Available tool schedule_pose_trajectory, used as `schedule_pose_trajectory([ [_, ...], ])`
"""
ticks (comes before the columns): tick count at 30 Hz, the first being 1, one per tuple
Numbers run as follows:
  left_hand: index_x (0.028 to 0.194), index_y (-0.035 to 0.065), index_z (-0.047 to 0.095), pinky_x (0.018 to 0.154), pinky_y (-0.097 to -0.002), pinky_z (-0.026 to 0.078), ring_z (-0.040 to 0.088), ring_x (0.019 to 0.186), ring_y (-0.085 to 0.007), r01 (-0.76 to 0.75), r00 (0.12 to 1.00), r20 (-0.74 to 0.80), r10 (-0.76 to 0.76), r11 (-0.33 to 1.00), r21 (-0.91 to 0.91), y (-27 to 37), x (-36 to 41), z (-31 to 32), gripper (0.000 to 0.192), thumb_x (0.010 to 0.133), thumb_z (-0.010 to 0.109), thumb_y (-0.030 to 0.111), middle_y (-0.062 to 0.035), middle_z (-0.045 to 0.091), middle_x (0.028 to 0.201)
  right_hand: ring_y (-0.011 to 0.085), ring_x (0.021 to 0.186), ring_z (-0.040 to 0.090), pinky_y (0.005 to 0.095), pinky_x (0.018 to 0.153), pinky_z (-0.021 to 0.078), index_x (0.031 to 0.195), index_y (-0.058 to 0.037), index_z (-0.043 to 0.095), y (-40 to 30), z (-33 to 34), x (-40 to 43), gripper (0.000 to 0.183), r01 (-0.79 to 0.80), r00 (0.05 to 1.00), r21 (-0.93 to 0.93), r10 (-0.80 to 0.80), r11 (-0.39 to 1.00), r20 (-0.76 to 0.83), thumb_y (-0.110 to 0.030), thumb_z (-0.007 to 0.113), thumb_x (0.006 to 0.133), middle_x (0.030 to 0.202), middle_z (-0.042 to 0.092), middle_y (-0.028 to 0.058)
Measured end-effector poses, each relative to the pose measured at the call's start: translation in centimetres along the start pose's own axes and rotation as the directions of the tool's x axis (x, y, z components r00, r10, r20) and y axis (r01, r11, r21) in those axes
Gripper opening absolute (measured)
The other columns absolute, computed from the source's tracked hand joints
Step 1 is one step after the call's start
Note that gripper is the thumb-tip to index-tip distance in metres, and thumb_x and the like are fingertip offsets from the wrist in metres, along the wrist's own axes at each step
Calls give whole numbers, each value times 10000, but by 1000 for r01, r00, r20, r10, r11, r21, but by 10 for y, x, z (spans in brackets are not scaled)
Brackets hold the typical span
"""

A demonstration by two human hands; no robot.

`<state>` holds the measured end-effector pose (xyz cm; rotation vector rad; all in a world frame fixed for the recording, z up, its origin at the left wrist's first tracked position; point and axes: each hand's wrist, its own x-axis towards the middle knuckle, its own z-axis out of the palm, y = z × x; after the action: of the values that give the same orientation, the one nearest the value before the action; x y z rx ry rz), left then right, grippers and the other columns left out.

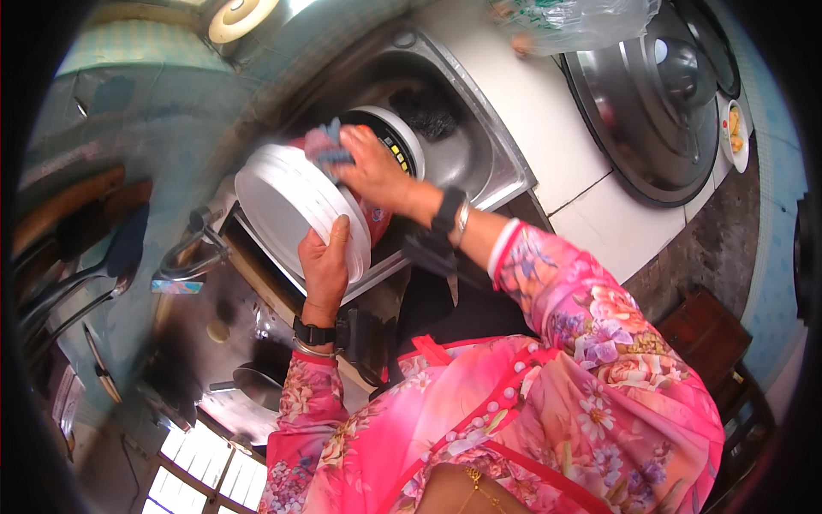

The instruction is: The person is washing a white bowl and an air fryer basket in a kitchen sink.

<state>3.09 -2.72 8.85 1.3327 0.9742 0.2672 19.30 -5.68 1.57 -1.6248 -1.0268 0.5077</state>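
My left hand (pixel 324 257) grips the rim of a white plastic bucket (pixel 276 202), thumb on the outside. The bucket is tilted over a stainless steel sink (pixel 475 154), its open mouth facing the lower left. Red and black printing with writing covers its outer wall. Against that wall my right hand (pixel 376 167) presses a bunched blue and pink cloth (pixel 327 146). The right forearm hides part of the bucket's side. A dark, rough patch or object (pixel 427 114) shows in the sink basin; what it is cannot be told.
Right of the sink, a white tiled counter (pixel 501 83) carries a large dark domed lid (pixel 636 122), a clear plastic bag (pixel 578 29) and a dish of food (pixel 736 135). Cooking utensils (pixel 115 257) hang at the left. A small pan (pixel 257 382) sits at lower left.
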Motion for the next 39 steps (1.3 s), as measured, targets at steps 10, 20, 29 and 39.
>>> schedule_pose_trajectory([
  [10, 1125, -42, 595, 799, -253, 457, 561, 907, -98, -2, 1000, -31, 1, 999, -34, 7, 4, 14, 271, 943, 589, 159, -40, 642, 1031, 409, 1027, 483, 442, 903, 402, 1131, 3, 459, 79, -7, -42, 307, -331, 908, -51, 303, 942, -289, -201, 540, 915, 1082, 499, 233],
  [20, 1080, 6, 606, 746, -250, 465, 575, 865, -81, 51, 997, -47, -56, 994, -100, 21, 25, 20, 389, 987, 494, 367, -16, 639, 951, 108, 1048, 492, 260, 942, 411, 1289, -30, 458, -48, -38, -62, 385, -378, 880, 728, 465, 572, 91, -118, 571, 932, 1159, 559, 41],
  [29, 1119, -28, 578, 835, -295, 460, 564, 942, -124, 23, 996, 91, -19, 999, -44, 7, 28, 4, 443, 1014, 410, 368, -71, 625, 1035, 355, 1136, 450, 395, 998, 369, 1247, -5, 461, -45, -7, -17, 548, 8, 986, 60, 2, 998, -165, -184, 684, 779, 1180, 469, 204],
  [39, 1056, -14, 615, 660, -291, 466, 537, 724, -91, -148, 975, 211, 65, 902, 406, -36, 1, -1, 229, 922, 607, 171, -70, 636, 771, 402, 1073, 460, 444, 965, 369, 1113, -3, 472, -24, -5, 12, 436, -47, 987, 144, 68, 989, -142, -194, 653, 765, 1114, 489, 212],
])
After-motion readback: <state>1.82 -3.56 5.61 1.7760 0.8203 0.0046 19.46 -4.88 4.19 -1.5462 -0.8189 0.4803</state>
